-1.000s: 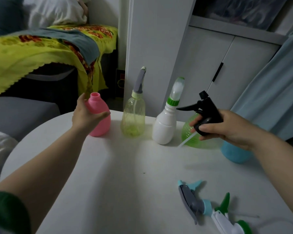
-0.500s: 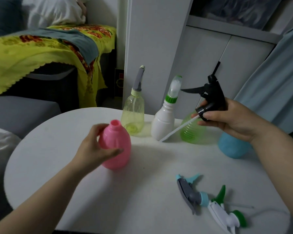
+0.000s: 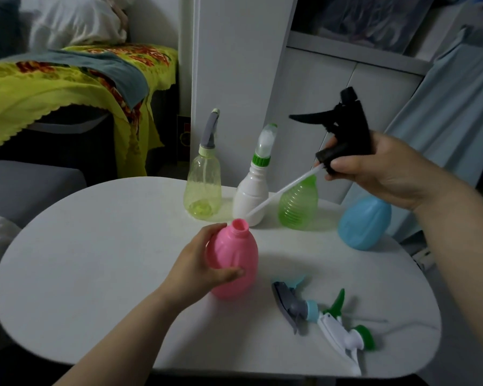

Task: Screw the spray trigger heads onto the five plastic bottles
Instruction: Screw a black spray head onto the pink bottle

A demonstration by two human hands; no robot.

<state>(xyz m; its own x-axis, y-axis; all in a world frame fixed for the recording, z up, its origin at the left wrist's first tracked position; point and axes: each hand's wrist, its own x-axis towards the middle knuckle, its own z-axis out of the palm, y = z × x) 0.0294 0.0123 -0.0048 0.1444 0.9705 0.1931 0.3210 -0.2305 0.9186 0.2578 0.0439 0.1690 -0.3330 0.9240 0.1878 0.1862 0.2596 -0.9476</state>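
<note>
My left hand (image 3: 200, 267) grips an open-necked pink bottle (image 3: 234, 257) standing upright near the middle of the white round table (image 3: 95, 246). My right hand (image 3: 379, 168) holds a black spray trigger head (image 3: 343, 129) in the air to the upper right; its white dip tube (image 3: 282, 192) slants down-left, its tip just above and right of the pink neck. At the back stand a yellow-green bottle (image 3: 202, 190) and a white bottle (image 3: 251, 196), both with heads on, plus a headless ribbed green bottle (image 3: 299, 204) and a blue bottle (image 3: 364, 221).
Two loose trigger heads lie at the front right: a grey and light-blue one (image 3: 293, 305) and a white and green one (image 3: 343, 330). A white cabinet (image 3: 234, 65) stands behind the table, a sofa with a yellow cover (image 3: 53, 79) to the left.
My left hand has pulled the pink bottle from the back left toward the table's middle. My right hand has lifted the black trigger head up off the green bottle, its tube swinging toward the pink bottle.
</note>
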